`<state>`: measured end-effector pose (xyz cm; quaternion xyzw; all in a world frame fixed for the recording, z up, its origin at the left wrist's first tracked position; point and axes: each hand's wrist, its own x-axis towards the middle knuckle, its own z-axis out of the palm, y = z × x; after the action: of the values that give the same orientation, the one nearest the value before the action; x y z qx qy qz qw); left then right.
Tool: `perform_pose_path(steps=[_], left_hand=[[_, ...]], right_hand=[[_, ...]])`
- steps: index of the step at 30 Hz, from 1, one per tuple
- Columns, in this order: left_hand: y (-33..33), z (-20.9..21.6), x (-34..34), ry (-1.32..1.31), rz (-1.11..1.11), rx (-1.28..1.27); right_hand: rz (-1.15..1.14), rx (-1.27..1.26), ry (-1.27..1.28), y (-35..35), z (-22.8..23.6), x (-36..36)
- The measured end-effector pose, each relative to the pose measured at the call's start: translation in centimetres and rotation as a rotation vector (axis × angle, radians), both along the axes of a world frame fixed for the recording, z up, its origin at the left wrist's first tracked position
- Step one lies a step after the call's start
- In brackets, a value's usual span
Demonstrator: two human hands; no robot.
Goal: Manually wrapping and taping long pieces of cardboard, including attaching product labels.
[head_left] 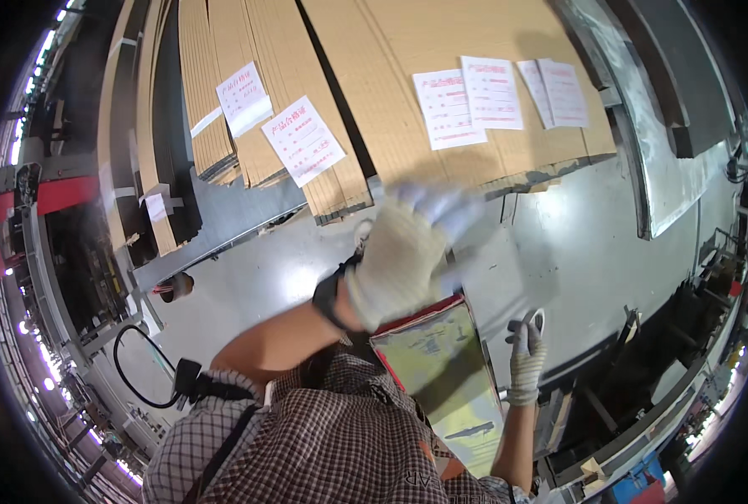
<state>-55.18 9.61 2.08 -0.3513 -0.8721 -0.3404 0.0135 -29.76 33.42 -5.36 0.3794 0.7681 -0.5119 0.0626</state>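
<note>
My left hand point(409, 250), in a pale knitted work glove with bluish fingers, is raised in front of the near edge of a large stack of brown cardboard sheets point(382, 80). Its fingers are smeared by motion, and I cannot make out anything in them. Lower on the right, my right hand point(525, 363) wears a similar glove and is closed on a small white ring that looks like a tape roll point(538, 319). White printed slips point(495, 94) lie on the big stack. Another printed slip point(303, 141) rests on the narrower cardboard stack point(265, 34) to the left.
Close to my body stands a worn yellow-green board point(441, 353) with a red edge. Grey metal panels point(664, 181) are at the far right. Long upright cardboard strips point(151, 134) stand at the left, beside a metal frame point(55, 286). A shiny grey floor point(559, 235) lies below the stacks.
</note>
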Motion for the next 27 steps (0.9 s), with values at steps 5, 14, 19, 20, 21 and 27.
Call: perform_pose_path(steps=[5,14,19,20,21,27], left_hand=[[3.2,-4.1,-6.4,0.354,0.080,-0.464],[1.6,-4.0,-3.1,0.400,0.244,-0.605],[1.2,-2.8,-0.3,0.323,0.365,-0.562],[1.3,-2.0,0.5,0.285,0.367,-0.316],[0.8,-2.6,2.5,0.277,0.357,-0.318],[0.9,-6.1,6.2,-1.041,0.875,0.886]], right_hand=[[0.492,0.315,-0.505,3.8,-10.2,13.0],[0.537,0.332,-0.483,7.9,-8.1,9.5],[0.576,0.284,-0.520,9.6,-6.8,7.0],[0.638,0.309,-0.550,9.4,-5.9,5.2],[0.699,0.333,-0.580,9.0,-5.0,3.1],[0.054,-0.504,0.507,-1.6,-2.9,-15.3]])
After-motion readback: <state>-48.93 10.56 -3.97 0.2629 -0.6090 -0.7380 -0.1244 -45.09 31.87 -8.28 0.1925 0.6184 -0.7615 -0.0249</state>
